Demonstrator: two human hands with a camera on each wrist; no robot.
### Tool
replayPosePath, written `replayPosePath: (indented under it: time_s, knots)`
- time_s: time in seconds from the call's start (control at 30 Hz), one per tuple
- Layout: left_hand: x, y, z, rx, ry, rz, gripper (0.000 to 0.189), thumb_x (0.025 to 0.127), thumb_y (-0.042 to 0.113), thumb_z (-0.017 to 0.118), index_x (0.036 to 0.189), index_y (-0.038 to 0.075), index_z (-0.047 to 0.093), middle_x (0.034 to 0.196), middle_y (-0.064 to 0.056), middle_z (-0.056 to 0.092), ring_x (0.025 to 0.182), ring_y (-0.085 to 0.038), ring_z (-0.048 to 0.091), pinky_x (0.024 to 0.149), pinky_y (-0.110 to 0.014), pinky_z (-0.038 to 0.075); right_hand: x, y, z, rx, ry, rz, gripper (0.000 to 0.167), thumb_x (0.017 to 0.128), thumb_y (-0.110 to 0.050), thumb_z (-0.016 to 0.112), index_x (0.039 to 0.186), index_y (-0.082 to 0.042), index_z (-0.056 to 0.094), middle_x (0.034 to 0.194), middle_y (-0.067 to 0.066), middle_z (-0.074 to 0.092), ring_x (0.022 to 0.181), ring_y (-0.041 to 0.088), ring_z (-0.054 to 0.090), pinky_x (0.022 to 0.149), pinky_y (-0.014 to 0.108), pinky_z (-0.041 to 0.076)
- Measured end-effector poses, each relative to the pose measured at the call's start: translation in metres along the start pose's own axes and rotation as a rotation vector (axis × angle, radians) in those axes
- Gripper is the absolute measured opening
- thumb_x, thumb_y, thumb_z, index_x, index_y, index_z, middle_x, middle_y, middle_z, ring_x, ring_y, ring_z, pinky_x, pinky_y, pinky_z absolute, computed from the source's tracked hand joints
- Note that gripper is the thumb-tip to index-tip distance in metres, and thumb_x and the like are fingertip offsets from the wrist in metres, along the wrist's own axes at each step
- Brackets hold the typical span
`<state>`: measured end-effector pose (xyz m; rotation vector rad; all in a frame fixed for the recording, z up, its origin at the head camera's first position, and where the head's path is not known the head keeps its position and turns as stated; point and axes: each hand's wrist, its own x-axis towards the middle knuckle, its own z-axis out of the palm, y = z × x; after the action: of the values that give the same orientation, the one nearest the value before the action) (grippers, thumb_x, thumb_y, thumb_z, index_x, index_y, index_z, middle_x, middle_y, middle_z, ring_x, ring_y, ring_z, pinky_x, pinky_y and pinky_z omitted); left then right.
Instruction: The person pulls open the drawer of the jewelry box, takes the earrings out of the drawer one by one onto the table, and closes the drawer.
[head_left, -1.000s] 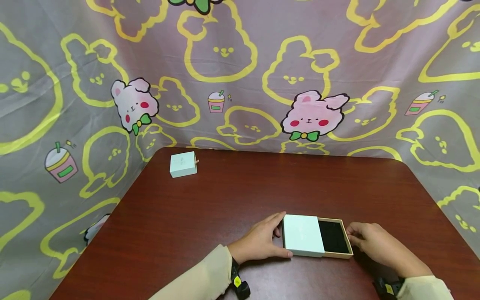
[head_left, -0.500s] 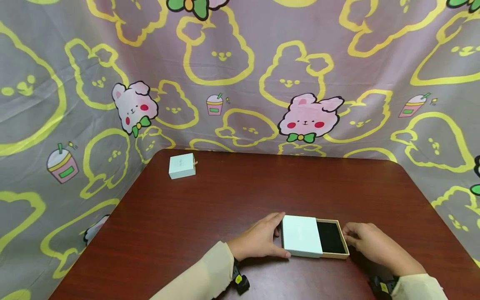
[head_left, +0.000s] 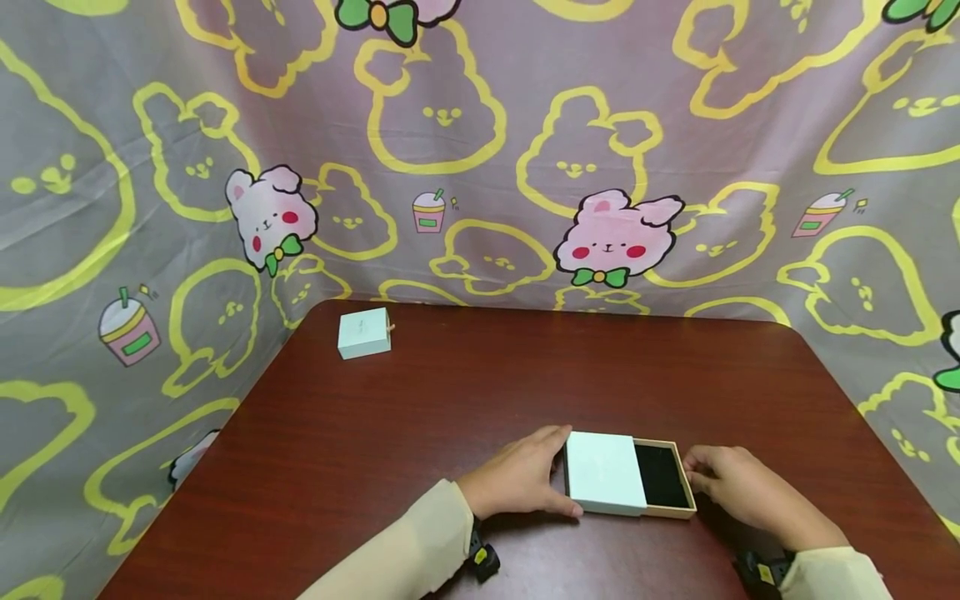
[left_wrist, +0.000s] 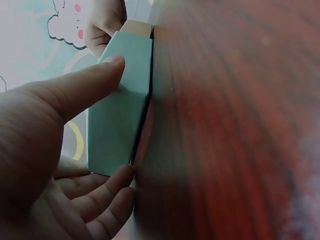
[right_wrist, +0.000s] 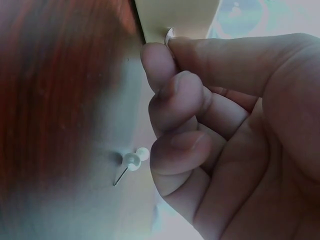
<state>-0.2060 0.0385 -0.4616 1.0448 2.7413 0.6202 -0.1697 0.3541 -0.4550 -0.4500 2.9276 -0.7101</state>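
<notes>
A flat pale-mint drawer box (head_left: 604,472) lies on the table with its drawer partly out to the right. Black padding (head_left: 662,475) lines the drawer, whose rim is cream-coloured. My left hand (head_left: 523,477) grips the sleeve's left end, thumb along the near side; in the left wrist view the other fingers (left_wrist: 102,197) bend round the end. At the drawer's outer end, my right hand (head_left: 744,487) pinches a small pale pull tab (right_wrist: 169,36) between thumb and forefinger. Its other fingers are curled into the palm.
A smaller mint box (head_left: 364,332) with a little tab stands at the table's back left. Near my right hand lies a small whitish piece (right_wrist: 133,160) with rounded ends and a thin metal pin. Cartoon-printed cloth (head_left: 480,192) hangs around the brown table (head_left: 465,383).
The drawer has slid slightly further into the sleeve, my right hand moving left with it. My left hand keeps its grip on the sleeve. The head view has shifted a little.
</notes>
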Motion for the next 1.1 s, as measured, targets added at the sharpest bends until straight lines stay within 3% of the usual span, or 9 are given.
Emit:
replayPosePath:
  time_s: [1.1]
  knots:
    - [0.009,0.012,0.005,0.044,-0.003,0.024,0.11,0.07,0.065,0.076,0.152,0.007,0.032,0.151,-0.002,0.037,0.135,-0.012,0.036,0.103,-0.034,0.037,0.0,-0.002,0.0,-0.011,-0.004,0.009,0.017,0.086,-0.005,0.07,0.079,-0.017,0.06,0.066,-0.011,0.049,0.058,0.004,0.044,0.053,0.027,0.037]
